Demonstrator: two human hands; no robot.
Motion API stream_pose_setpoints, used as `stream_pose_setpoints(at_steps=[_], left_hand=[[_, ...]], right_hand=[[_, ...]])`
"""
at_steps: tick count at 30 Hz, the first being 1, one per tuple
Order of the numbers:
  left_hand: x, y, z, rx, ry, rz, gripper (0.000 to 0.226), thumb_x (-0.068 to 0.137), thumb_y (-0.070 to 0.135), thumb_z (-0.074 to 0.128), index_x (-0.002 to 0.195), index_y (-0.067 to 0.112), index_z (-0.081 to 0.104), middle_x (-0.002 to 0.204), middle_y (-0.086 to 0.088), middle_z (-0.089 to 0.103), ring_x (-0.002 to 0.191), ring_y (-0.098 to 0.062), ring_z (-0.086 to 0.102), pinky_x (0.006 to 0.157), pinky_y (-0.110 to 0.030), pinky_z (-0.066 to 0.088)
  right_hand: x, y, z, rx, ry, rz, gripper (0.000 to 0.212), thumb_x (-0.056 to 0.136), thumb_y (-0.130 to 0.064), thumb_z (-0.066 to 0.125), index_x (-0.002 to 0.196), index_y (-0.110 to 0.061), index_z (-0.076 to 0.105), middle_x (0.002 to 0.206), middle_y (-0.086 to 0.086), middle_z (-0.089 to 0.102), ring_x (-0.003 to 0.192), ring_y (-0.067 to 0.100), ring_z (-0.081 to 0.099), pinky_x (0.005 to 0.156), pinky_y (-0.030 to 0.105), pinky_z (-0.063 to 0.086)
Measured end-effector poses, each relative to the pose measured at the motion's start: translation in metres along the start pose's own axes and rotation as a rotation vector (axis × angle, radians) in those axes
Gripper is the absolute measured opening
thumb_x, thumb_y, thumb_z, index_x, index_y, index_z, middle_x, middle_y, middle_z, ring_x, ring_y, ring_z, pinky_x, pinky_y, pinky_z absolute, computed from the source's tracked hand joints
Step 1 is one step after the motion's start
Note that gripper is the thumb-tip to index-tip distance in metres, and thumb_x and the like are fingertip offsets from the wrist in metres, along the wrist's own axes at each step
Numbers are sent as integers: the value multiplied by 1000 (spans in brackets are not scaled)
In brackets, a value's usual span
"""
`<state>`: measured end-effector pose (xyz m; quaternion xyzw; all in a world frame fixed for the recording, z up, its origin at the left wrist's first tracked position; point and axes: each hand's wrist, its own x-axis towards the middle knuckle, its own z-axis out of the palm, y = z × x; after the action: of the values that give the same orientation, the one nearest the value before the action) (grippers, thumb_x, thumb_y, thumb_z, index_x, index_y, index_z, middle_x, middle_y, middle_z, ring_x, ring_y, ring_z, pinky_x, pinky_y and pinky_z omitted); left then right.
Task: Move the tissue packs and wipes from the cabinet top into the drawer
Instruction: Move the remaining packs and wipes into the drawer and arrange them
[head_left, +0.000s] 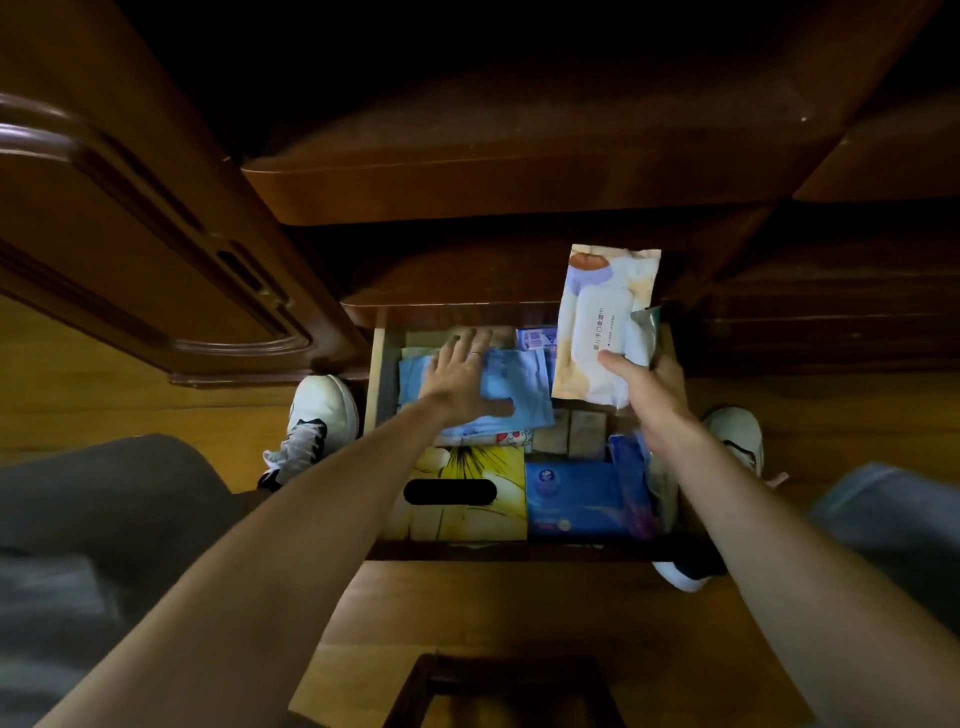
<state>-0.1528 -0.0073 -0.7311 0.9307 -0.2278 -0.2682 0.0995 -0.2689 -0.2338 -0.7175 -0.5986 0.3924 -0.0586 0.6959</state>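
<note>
The open drawer (375, 374) below me holds several packs. My left hand (460, 376) lies flat with straight fingers on a light blue tissue pack (524, 384) in the drawer's far left part. My right hand (649, 387) grips a cream and white wipes pack (602, 322) by its lower edge, held upright above the drawer's right side, with a second silvery-green pack edge (645, 325) behind it. A yellow tissue box (467, 462) and a dark blue wipes pack (576, 499) fill the near part.
The dark wooden cabinet top (519, 176) juts out above the drawer. A carved cabinet door (156, 234) stands to the left. My white shoes (322, 415) flank the drawer on the wooden floor. A dark stool frame (509, 686) is near me.
</note>
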Motion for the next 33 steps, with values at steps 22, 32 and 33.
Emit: stream_pose_setpoints(at_steps=[22,32,33], left_hand=[[-4,-32,17,382,-265,1,91,97,49,49,159,24,-12,166,-11,-20,154,-32,-7,121,-58,10],[-65,-64,-15,-763,680,-326,40,95,18,51,134,14,53,131,-11,59,119,-29,57,103,-41,47],[-70,-67,-16,-684,624,-237,50,92,22,56,141,16,47,138,-10,53,123,-26,54,107,-41,45]], right_hand=[[-8,-14,1,-330,-102,-90,38,63,-37,76,89,-62,63,85,-27,73,74,1,72,51,25,58],[1,-20,104,-1313,-550,-425,26,86,-32,63,109,-37,53,87,-4,61,74,19,63,55,29,47],[0,-15,118,-1338,-587,-455,22,86,-30,65,105,-35,53,88,-4,62,77,19,62,55,25,40]])
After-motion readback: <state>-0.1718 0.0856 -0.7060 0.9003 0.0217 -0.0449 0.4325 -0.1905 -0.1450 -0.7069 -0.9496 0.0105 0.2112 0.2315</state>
